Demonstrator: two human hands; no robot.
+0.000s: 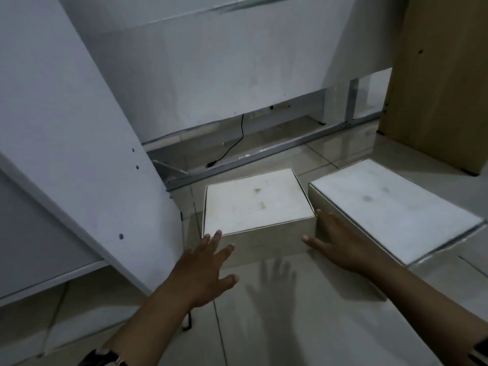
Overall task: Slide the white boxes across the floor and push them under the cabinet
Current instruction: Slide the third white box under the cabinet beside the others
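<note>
Two white boxes lie on the tiled floor. The nearer box (256,202) sits in the middle, in front of the gap beneath the white cabinet (211,75). The second box (396,207) lies to its right, almost touching it. My left hand (206,270) hovers with fingers spread just short of the nearer box's front left corner. My right hand (340,241) is spread flat at that box's front right corner, fingertips at its side, between the two boxes. Neither hand holds anything.
A grey metal rail (264,154) runs along the floor at the cabinet's base, with a black cable (235,143) hanging behind it. A white panel (79,154) leans at the left. A wooden cabinet side (443,88) stands at the right.
</note>
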